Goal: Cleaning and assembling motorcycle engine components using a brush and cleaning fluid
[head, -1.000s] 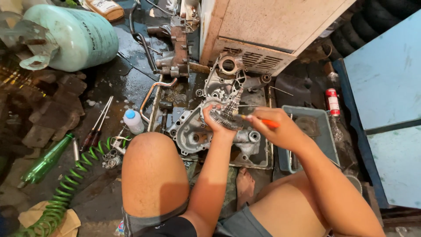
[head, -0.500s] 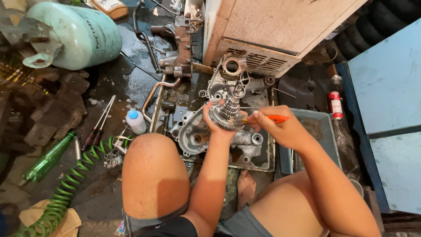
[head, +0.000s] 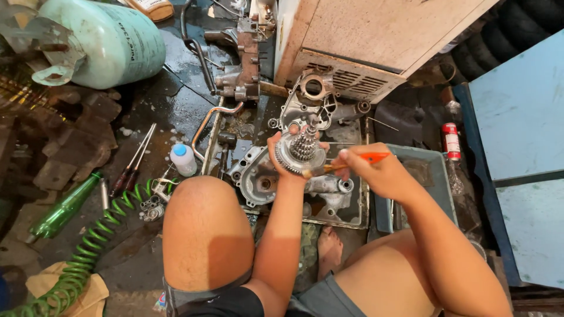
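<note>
The metal tray (head: 352, 217) under my hands holds an engine case half (head: 264, 179); my left hand (head: 281, 154) is closed round a gear cluster (head: 301, 154), lifted above that case, shaft pointing up and away; my right hand (head: 376, 173) grips an orange-handled brush (head: 346, 164), lying crosswise, tip touching the gears.

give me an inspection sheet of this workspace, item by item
surface: wet, dark, oily floor; metal tray under the engine case.
job's things: gear cluster held above the case; orange-handled brush touching it.
clutter: pale green gas cylinder, green glass bottle, small white bottle, two screwdrivers, red spray can.
hands: left hand grips the gear cluster; right hand grips the brush.
cables: green coiled hose by the left knee.
surroundings: beige vented cabinet, blue panel, stacked tyres.
</note>
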